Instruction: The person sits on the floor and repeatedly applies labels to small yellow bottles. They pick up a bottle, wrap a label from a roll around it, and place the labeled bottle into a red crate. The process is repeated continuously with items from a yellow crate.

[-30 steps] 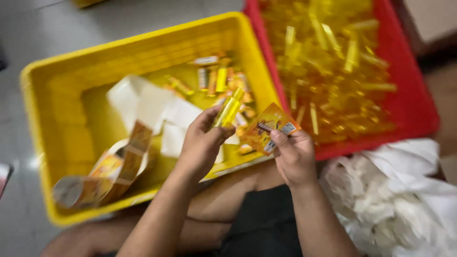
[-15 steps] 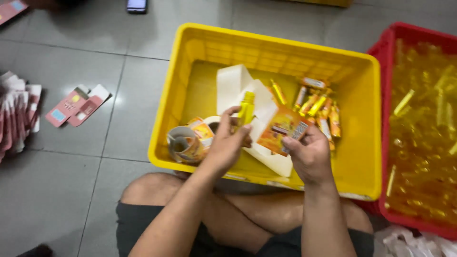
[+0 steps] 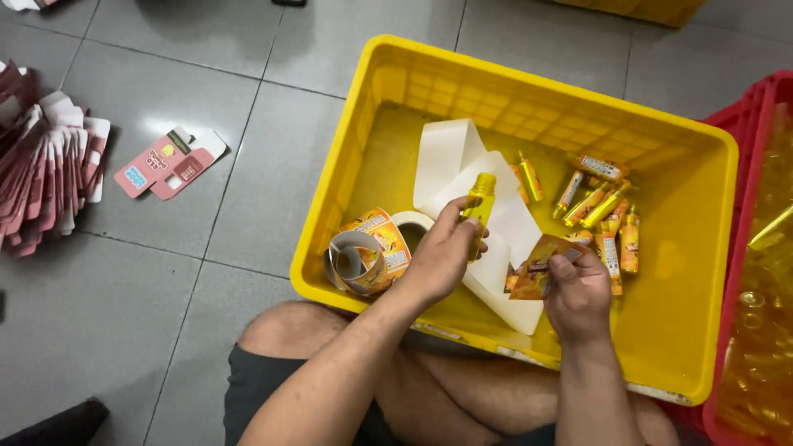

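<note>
We see the left hand (image 3: pixel 442 258) gripping a small yellow bottle (image 3: pixel 477 203) upright, fingers closed around its lower part, above the yellow crate (image 3: pixel 529 91). The right hand (image 3: pixel 576 291) pinches an orange label (image 3: pixel 538 266) between thumb and fingertips, just right of the bottle. Inside the crate, a label roll (image 3: pixel 369 250) lies at the left wall, white backing strip (image 3: pixel 446 161) trails through the middle, and labelled bottles (image 3: pixel 603 215) lie towards the right wall. A red crate (image 3: pixel 756 107) touches the crate's right side; flat cartons (image 3: pixel 165 163) lie on the floor well left of it.
</note>
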